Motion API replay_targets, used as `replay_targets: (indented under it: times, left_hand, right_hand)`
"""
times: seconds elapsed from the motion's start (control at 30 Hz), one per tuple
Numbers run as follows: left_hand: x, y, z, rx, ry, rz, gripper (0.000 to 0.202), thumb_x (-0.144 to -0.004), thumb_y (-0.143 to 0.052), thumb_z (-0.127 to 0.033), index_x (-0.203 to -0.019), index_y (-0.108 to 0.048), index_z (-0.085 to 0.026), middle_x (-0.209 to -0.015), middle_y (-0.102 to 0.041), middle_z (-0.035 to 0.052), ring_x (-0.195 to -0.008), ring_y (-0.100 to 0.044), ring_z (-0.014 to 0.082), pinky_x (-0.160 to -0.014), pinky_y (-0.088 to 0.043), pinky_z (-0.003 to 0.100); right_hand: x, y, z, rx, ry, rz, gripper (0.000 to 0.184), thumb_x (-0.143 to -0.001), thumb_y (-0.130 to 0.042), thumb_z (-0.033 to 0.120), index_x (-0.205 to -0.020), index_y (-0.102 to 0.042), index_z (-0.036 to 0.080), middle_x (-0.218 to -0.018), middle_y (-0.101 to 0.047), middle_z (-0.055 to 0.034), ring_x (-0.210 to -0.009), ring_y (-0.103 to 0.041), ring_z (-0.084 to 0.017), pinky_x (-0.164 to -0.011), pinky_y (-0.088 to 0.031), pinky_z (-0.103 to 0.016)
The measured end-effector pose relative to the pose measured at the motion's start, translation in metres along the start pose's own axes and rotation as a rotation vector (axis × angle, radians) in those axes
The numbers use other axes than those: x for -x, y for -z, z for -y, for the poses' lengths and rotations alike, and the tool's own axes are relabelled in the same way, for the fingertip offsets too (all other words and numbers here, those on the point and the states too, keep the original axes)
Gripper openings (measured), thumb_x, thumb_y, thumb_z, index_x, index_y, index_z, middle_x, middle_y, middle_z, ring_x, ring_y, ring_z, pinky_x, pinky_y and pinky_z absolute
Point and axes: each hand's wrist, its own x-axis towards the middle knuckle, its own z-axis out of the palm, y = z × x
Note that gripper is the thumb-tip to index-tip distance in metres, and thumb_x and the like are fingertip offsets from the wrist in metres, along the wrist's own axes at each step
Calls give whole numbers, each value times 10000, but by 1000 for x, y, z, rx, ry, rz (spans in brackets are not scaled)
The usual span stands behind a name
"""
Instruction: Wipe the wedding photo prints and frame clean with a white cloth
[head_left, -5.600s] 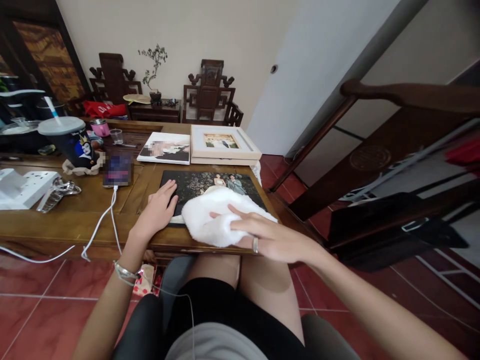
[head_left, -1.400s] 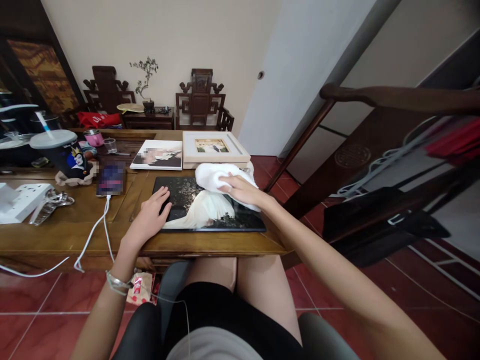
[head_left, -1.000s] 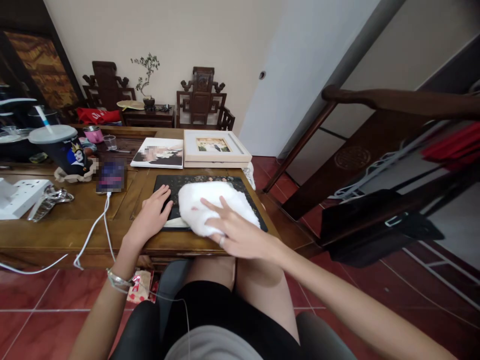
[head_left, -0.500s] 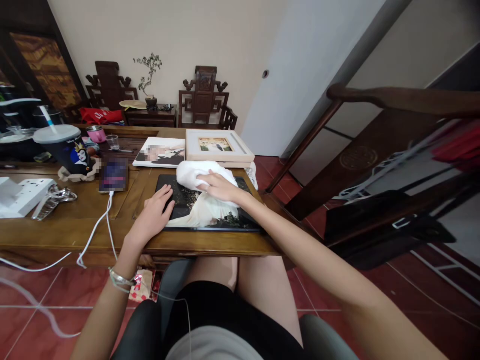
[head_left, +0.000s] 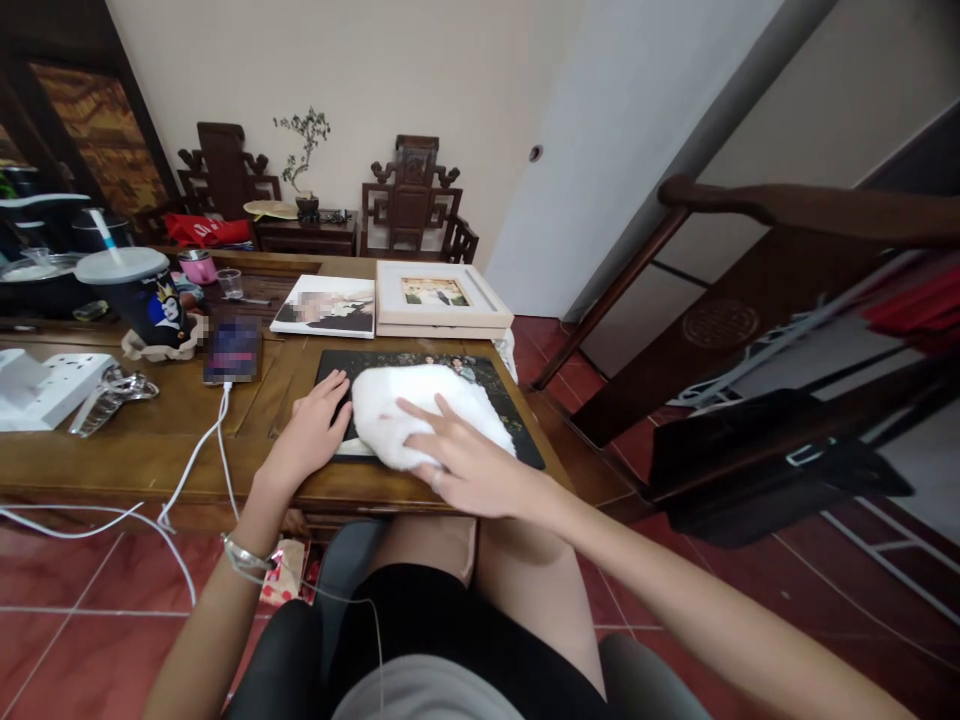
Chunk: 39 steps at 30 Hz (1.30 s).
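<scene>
A dark photo panel (head_left: 525, 440) lies flat at the table's front edge. It shows small figures near its far edge, and much of its picture is hidden under a fluffy white cloth (head_left: 382, 400). My right hand (head_left: 461, 455) lies on top of the cloth with its fingers spread, pressing it against the panel; a ring shows on one finger. At the panel's left edge rests my left hand (head_left: 319, 420), open and palm down, with a bracelet (head_left: 246, 556) on the wrist.
Behind the panel are a framed picture (head_left: 442, 320) on a box-like stack and a white-edged photo print (head_left: 322, 325). To the left stand a lidded cup with a straw (head_left: 142, 300), a phone (head_left: 232, 350) on a white cable and a power strip (head_left: 52, 385). A wooden chair (head_left: 705, 300) stands right.
My right hand has drawn the white cloth toward me across the panel, uncovering the figures near the far edge and covering the pale shape. My left hand stays at the left edge.
</scene>
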Motion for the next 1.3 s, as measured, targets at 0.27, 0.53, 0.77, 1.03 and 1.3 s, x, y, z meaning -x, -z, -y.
replay_targets:
  times: [0.27,0.53,0.77,1.03,1.3]
  left_hand:
    - [0,2,-3,2,0,-5,487,-961,-291,-302,-1353,-513,-114,-1497,-434,144,-1430,-334,211,-1153,-290,460]
    - [-1,2,-1,67,-30,-61,508,-953,-328,-318,-1353,-507,-58,-1477,-449,183,-1411,-369,242,-1168,-280,453]
    - [1,9,-5,377,-39,-368,539,-996,-309,-447,-1436,-421,-157,-1504,-433,115,-1396,-394,215,-1181,-265,405]
    - [2,6,-9,282,-14,-289,622,-999,-226,-479,-1412,-442,-67,-1497,-425,168,-1430,-332,225,-1189,-244,412]
    - [1,1,-5,28,-15,-60,471,-959,-355,-329,-1321,-545,-94,-1460,-477,158,-1404,-383,236,-1152,-307,451]
  right_hand:
    - [22,11,-6,-122,-7,3,194,-874,-441,172,-870,-628,225,-1290,-640,-76,-1393,-376,-298,-1161,-242,-526]
    - [-66,4,-62,5,-201,-115,298,-933,-381,200,-1093,-628,155,-1128,-696,-117,-1151,-584,-321,-1104,-239,-611]
    - [-92,-14,-29,9,-79,-87,318,-936,-407,196,-1195,-587,155,-1335,-589,-145,-1430,-283,-333,-1100,-158,-680]
    - [-9,4,10,-184,101,55,197,-876,-466,151,-990,-621,194,-1344,-600,-117,-1416,-340,-259,-1181,-158,-527]
    - [27,5,-49,-194,-287,-59,245,-892,-461,346,-992,-655,234,-1323,-617,-50,-1416,-308,-370,-1095,-323,-578]
